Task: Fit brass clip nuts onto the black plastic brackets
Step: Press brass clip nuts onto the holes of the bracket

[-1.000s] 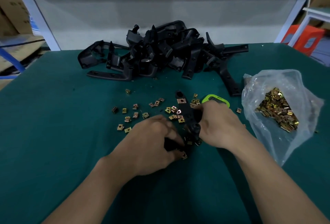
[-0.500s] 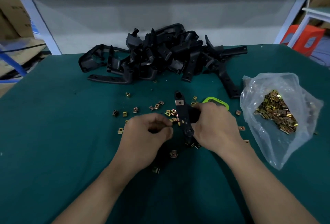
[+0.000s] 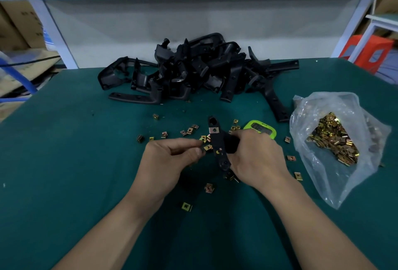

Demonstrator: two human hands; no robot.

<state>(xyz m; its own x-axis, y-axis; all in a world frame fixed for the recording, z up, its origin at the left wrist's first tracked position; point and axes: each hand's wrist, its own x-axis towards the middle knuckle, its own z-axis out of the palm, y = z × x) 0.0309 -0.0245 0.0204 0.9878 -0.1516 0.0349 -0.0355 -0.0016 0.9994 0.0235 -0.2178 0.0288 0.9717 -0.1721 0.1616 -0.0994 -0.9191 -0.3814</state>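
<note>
My right hand (image 3: 256,157) grips a black plastic bracket (image 3: 217,142) above the green table, its long arm pointing away from me. One brass clip nut (image 3: 214,130) sits fitted near the bracket's far end. My left hand (image 3: 165,159) is just left of the bracket, its thumb and forefinger pinching a brass clip nut (image 3: 203,139) near the bracket's edge. Loose brass clip nuts (image 3: 189,130) lie scattered on the cloth around both hands.
A heap of black brackets (image 3: 193,69) fills the back middle of the table (image 3: 64,162). A clear plastic bag (image 3: 336,140) of clip nuts lies at the right. A green timer (image 3: 261,128) sits behind my right hand. Shelf posts and boxes flank the table.
My left hand left the near end of the bracket and rose toward the scattered nuts, and now pinches one beside the bracket. My right hand kept hold of the bracket.
</note>
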